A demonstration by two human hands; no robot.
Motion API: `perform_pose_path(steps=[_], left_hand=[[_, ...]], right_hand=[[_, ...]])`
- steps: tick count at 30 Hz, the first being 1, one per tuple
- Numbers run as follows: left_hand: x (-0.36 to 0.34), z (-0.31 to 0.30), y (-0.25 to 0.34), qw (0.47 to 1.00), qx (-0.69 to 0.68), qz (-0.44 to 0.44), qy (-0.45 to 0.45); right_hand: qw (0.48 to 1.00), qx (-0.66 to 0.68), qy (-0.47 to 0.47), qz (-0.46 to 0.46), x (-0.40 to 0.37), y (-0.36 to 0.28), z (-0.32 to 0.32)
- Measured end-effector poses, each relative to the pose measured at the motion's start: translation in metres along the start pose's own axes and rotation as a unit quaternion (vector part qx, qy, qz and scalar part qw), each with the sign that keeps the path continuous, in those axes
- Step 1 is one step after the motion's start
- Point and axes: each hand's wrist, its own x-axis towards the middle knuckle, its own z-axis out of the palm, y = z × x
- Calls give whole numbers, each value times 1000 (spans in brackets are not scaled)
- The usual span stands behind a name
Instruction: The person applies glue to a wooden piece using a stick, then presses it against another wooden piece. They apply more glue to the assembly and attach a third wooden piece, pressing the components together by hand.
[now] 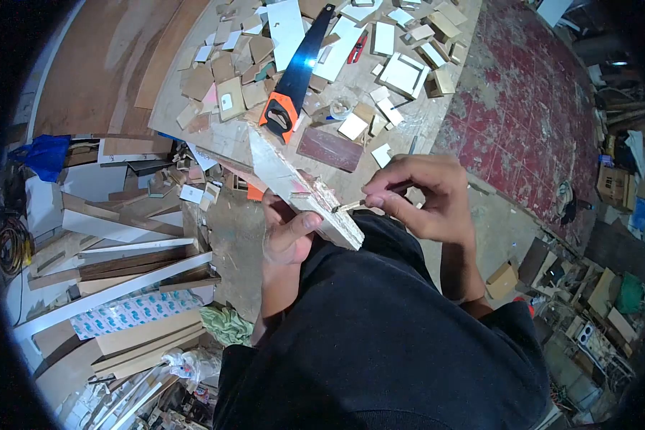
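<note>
My left hand (288,235) is wrapped round a long, narrow white board (276,170), which slants up from my lap toward the workbench. The board's near end and side show a rough, pale edge. In a pinch between thumb and fingers, my right hand (428,197) holds a thin light-coloured stick (352,206). Its dark tip is right at the board's rough edge, close to the near end. Beyond the board's far end, a handsaw (297,79) with an orange and black handle rests on the bench.
Small wood offcuts (254,54) cover the workbench (218,132), with a red utility knife (357,47), a small clear cup (340,109) and a dark red plate (330,148) among them. Stacked boards (132,244) lie at left. A worn red surface (519,107) spreads at right.
</note>
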Motion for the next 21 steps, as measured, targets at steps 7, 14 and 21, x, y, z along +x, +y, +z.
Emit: perform_pose_path(steps=[7,14,21], left_hand=[[0,-11,0,1000,-15,17,12],[3,-6,2,999,16,31,7],[7,-6,-1,997,18,64,33]], right_hand=[[998,-38,32,-48,-12,-2,14],[991,-24,123,-36,7,-10,20],[990,-69,71,-96,7,-3,21]])
